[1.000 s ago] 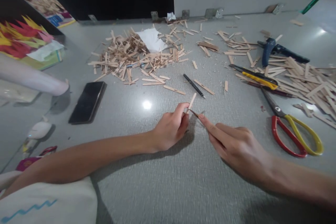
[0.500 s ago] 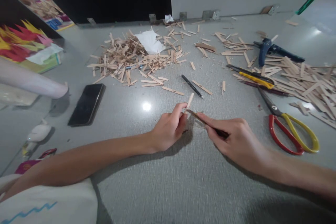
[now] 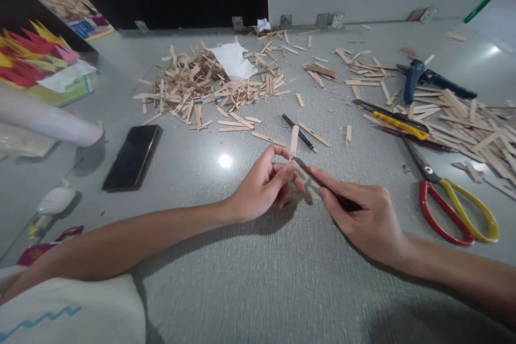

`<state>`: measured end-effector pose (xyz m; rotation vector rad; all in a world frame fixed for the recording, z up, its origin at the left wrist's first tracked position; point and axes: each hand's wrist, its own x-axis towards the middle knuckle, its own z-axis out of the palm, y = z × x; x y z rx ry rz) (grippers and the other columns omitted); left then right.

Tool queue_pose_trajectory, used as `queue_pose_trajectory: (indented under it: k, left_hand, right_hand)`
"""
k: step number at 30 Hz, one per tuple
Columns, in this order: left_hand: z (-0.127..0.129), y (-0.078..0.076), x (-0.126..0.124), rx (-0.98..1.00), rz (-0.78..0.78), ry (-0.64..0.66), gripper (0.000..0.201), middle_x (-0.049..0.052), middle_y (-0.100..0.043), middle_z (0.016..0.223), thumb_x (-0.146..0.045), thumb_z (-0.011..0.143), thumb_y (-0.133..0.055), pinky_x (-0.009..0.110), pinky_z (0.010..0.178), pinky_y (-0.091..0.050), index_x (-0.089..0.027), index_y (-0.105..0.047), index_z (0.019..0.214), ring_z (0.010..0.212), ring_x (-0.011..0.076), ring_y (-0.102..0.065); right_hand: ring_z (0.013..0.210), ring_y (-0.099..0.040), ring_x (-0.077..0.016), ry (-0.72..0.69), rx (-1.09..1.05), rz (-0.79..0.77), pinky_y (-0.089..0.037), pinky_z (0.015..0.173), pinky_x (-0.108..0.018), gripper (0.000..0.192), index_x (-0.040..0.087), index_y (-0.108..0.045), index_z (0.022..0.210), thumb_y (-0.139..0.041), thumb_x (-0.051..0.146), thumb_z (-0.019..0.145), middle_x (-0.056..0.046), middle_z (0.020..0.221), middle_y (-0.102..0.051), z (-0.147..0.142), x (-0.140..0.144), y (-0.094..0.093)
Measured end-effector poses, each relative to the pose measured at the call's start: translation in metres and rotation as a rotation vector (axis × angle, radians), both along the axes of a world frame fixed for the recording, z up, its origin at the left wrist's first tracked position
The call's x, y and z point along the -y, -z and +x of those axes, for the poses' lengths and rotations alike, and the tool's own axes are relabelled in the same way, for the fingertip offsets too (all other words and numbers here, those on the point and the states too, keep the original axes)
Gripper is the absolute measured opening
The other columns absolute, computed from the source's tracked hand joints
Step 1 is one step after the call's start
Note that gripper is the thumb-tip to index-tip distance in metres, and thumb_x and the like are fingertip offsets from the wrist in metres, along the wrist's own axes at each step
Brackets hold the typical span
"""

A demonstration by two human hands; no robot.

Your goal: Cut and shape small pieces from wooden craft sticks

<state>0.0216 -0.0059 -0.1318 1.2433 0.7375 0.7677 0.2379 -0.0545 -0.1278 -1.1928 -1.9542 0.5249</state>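
Wooden stick (image 3: 294, 142) pinched upright in my left hand (image 3: 264, 185).
My right hand (image 3: 363, 215) grips a thin blade (image 3: 308, 169), tip touching the stick's base.

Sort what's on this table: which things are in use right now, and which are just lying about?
In use: left hand pinching a wooden stick; right hand holding a thin blade tool against it.

Lying about: phone, scissors, black pen, yellow cutter, stick pile.
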Motion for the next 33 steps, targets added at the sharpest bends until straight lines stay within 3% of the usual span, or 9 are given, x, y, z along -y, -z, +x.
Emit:
queue_pose_trajectory:
  k: [4, 7, 15, 19, 24, 27, 30, 33]
  left_hand:
    - [0.001, -0.007, 0.003, -0.016, -0.106, 0.031, 0.036, 0.003, -0.078, 0.086, -0.055, 0.109, -0.059, 0.017, 0.039, -0.036, -0.023, -0.047, 0.098, 0.043, 0.0062, -0.056]
    - [0.001, -0.011, 0.004, -0.036, -0.128, -0.012, 0.037, 0.005, -0.079, 0.089, -0.054, 0.106, -0.064, 0.015, 0.037, -0.035, -0.021, -0.053, 0.097, 0.042, 0.0058, -0.056]
    - [-0.002, -0.018, 0.004, -0.061, 0.04, -0.136, 0.026, 0.004, -0.077, 0.083, -0.039, 0.105, -0.07, 0.014, 0.04, -0.044, -0.016, -0.066, 0.094, 0.044, 0.0053, -0.058]
    - [-0.003, -0.015, 0.01, -0.084, 0.143, -0.198, 0.023, 0.004, -0.077, 0.084, -0.036, 0.105, -0.07, 0.014, 0.042, -0.047, -0.015, -0.067, 0.095, 0.045, 0.0042, -0.057]
    - [-0.002, -0.014, 0.012, -0.116, 0.188, -0.219, 0.027, 0.003, -0.075, 0.079, -0.039, 0.104, -0.071, 0.014, 0.042, -0.046, -0.015, -0.067, 0.091, 0.045, 0.0046, -0.056]
    - [-0.001, -0.018, 0.011, -0.081, 0.156, -0.201, 0.029, 0.001, -0.07, 0.073, -0.04, 0.103, -0.071, 0.014, 0.04, -0.041, -0.016, -0.067, 0.09, 0.044, 0.0037, -0.051]
    - [-0.002, -0.024, 0.009, -0.058, 0.095, -0.155, 0.031, -0.001, -0.067, 0.069, -0.044, 0.102, -0.073, 0.014, 0.038, -0.037, -0.016, -0.067, 0.089, 0.043, 0.004, -0.046]
    - [-0.003, -0.033, 0.009, -0.054, 0.03, -0.081, 0.034, -0.001, -0.065, 0.066, -0.047, 0.101, -0.073, 0.016, 0.037, -0.035, -0.016, -0.068, 0.089, 0.044, 0.0051, -0.045]
  right_hand:
    - [0.048, -0.059, -0.0092, -0.01, 0.074, 0.131, -0.05, 0.049, -0.019, 0.039, 0.017, -0.077, 0.138, -0.057, 0.011, 0.104, 0.002, 0.067, -0.075, 0.003, 0.001, 0.002]
    - [0.047, -0.059, -0.0094, 0.013, 0.123, 0.141, -0.053, 0.05, -0.02, 0.041, 0.021, -0.077, 0.139, -0.058, 0.01, 0.104, 0.002, 0.067, -0.075, 0.003, 0.003, -0.002]
    - [0.042, -0.052, -0.0096, 0.04, 0.196, 0.149, -0.048, 0.046, -0.022, 0.049, 0.029, -0.07, 0.148, -0.058, 0.009, 0.105, 0.003, 0.069, -0.076, 0.003, 0.008, -0.023]
    - [0.043, -0.052, -0.0099, 0.033, 0.231, 0.175, -0.049, 0.048, -0.022, 0.047, 0.025, -0.071, 0.146, -0.059, 0.008, 0.105, 0.004, 0.064, -0.071, 0.004, 0.013, -0.028]
    - [0.039, -0.045, -0.0103, 0.033, 0.24, 0.059, -0.046, 0.043, -0.022, 0.039, 0.021, -0.078, 0.138, -0.059, 0.016, 0.105, 0.006, 0.053, -0.06, 0.005, 0.015, -0.041]
    - [0.037, -0.04, -0.0096, 0.008, 0.198, -0.048, -0.036, 0.034, -0.023, 0.037, 0.019, -0.081, 0.133, -0.06, 0.019, 0.103, 0.004, 0.055, -0.065, 0.01, 0.009, -0.055]
    - [0.033, -0.033, -0.0092, -0.069, 0.18, -0.133, -0.02, 0.027, -0.024, 0.038, 0.025, -0.082, 0.133, -0.064, 0.02, 0.1, 0.005, 0.057, -0.069, 0.022, 0.0, -0.069]
    - [0.033, -0.039, -0.0109, -0.152, 0.193, -0.133, -0.022, 0.024, -0.023, 0.034, 0.032, -0.084, 0.13, -0.068, 0.025, 0.101, 0.006, 0.056, -0.069, 0.036, -0.009, -0.078]
